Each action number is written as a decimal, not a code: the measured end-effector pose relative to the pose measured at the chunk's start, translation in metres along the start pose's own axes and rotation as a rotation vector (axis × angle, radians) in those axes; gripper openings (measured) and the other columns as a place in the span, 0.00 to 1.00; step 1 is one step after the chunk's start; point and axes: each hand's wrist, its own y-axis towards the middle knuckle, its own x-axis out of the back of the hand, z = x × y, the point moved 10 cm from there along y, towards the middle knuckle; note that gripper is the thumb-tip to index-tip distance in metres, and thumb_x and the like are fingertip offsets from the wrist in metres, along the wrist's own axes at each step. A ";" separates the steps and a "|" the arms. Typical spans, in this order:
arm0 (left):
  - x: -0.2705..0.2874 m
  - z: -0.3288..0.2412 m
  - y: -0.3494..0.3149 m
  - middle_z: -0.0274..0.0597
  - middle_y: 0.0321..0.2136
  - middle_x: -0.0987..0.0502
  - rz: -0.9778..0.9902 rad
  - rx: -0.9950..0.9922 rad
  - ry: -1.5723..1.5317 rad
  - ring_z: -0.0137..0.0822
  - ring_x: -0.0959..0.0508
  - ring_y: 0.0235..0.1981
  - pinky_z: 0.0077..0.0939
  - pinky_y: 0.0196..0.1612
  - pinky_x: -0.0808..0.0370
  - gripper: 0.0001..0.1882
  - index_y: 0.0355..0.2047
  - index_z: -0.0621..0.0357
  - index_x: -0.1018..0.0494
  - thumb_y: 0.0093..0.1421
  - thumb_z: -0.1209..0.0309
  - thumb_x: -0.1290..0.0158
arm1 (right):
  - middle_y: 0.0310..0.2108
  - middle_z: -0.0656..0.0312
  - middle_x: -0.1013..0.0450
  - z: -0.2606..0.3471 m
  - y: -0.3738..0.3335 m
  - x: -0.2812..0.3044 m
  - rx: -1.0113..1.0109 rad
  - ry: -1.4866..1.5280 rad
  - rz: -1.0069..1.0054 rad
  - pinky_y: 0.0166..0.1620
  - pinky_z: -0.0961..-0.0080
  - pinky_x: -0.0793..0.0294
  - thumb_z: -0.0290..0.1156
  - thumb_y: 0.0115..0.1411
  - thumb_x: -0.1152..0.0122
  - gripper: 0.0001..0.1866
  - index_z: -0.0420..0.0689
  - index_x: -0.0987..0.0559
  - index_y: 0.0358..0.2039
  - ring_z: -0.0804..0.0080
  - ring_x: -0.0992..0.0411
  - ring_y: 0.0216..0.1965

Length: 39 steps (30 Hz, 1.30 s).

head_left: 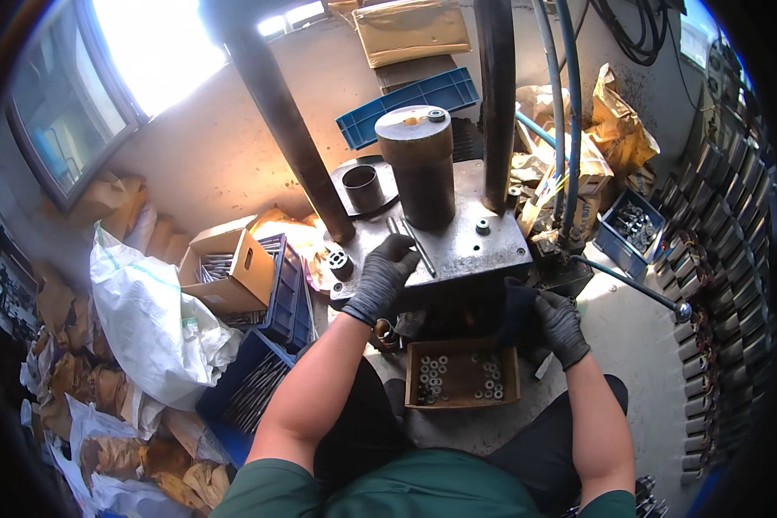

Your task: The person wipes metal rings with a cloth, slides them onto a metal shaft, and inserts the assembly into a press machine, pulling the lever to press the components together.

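Note:
My left hand [383, 278], in a grey glove, rests over the front of a steel press table [466, 250]. Its fingers are curled around a thin metal rod, part of which the hand hides. A second metal rod [420, 247] lies on the plate just right of the fingers. In a matching glove, my right hand [563, 330] grips a dark cloth [518, 312] below the table's right front edge. Behind the rods stands a thick steel cylinder [428, 181] with a small ring [437, 115] on top. A small round part [483, 226] sits on the plate's right side.
Below the table, a shallow box [464, 401] holds small rings. Two dark columns [289, 129] rise from the table. On the left are a cardboard box [224, 289], blue crates [255, 380] and a white sack [151, 319]. A lever [634, 285] juts out at right, near a parts bin [628, 229].

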 end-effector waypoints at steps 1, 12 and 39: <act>0.045 0.000 0.005 0.44 0.35 0.19 -0.201 -0.159 0.178 0.33 0.20 0.38 0.28 0.45 0.22 0.14 0.48 0.63 0.26 0.62 0.73 0.41 | 0.43 0.61 0.21 0.001 0.004 0.008 0.004 0.124 -0.040 0.48 0.72 0.23 0.44 0.66 0.38 0.21 0.38 0.20 0.47 0.74 0.24 0.43; 0.144 0.034 -0.018 0.61 0.49 0.26 -0.331 0.220 0.995 0.55 0.23 0.51 0.42 0.55 0.25 0.37 0.54 0.57 0.28 0.45 0.55 0.30 | 0.45 0.63 0.23 0.040 -0.003 0.005 0.065 0.410 -0.215 0.51 0.71 0.23 0.32 0.65 0.39 0.16 0.44 0.21 0.52 0.71 0.24 0.46; 0.100 -0.001 -0.028 0.58 0.50 0.28 -0.215 0.037 1.192 0.57 0.24 0.51 0.48 0.54 0.26 0.37 0.55 0.55 0.32 0.43 0.63 0.32 | 0.47 0.51 0.23 0.066 -0.021 0.063 0.557 -0.300 -0.761 0.59 0.67 0.31 0.26 0.64 0.44 0.18 0.37 0.25 0.54 0.58 0.27 0.51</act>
